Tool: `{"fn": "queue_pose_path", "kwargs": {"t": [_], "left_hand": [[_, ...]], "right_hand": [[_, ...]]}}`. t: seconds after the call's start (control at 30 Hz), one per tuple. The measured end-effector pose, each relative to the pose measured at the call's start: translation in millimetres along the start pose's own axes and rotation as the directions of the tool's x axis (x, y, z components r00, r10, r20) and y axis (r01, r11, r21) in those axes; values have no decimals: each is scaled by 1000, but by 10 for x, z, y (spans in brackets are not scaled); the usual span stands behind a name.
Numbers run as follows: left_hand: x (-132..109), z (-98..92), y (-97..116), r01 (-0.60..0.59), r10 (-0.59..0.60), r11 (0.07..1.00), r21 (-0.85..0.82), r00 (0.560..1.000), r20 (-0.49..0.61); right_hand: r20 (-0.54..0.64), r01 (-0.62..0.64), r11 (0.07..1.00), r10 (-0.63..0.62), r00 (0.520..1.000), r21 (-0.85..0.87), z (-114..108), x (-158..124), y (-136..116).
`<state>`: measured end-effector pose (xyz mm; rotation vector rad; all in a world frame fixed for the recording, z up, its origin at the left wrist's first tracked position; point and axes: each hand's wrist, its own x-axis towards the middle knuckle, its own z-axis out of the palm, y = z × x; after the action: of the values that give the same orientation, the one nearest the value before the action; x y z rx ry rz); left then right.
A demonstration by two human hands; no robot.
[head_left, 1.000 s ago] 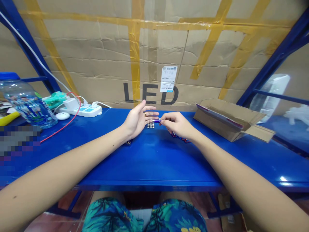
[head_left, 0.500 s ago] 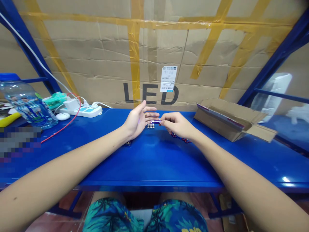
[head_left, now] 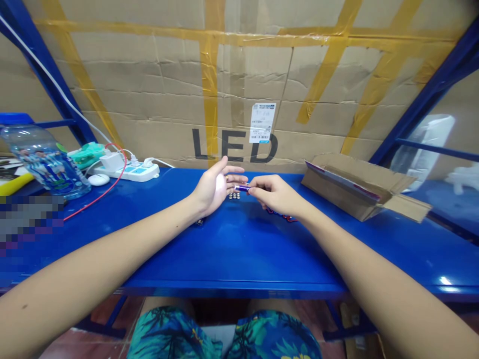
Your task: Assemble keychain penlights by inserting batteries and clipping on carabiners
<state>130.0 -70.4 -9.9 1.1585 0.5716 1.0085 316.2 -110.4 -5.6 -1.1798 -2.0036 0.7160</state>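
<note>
My right hand [head_left: 275, 194] is closed round a small purple metal flashlight [head_left: 241, 188], its tip aimed at my left palm. My left hand [head_left: 217, 187] is held open, palm toward the flashlight, fingers spread, and a bright light spot shows on the palm. A ring sits on one left finger. Below the flashlight a cluster of small silver button batteries [head_left: 234, 196] lies on the blue table [head_left: 239, 244]. A red and blue cord [head_left: 282, 215] lies under my right wrist. A small dark part [head_left: 199, 221] rests under my left wrist.
An open cardboard box [head_left: 359, 192] lies at the right. At the left stand a clear water bottle [head_left: 45, 164], a white power strip [head_left: 129, 171] with plugs, a red cable [head_left: 97, 194] and a white mouse [head_left: 98, 179]. Taped cardboard marked LED [head_left: 235, 145] forms the back wall.
A bright light spot now shows on my left palm, where earlier it was fainter. Both hands have barely moved.
</note>
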Motion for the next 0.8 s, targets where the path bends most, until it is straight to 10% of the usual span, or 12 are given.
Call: {"fn": "queue_pose_path", "kwargs": {"t": [0.8], "left_hand": [[2, 9, -1, 3, -3, 1000, 27, 1000, -16]], "right_hand": [[-65, 52, 998, -55, 996, -45, 13, 6, -18]]}}
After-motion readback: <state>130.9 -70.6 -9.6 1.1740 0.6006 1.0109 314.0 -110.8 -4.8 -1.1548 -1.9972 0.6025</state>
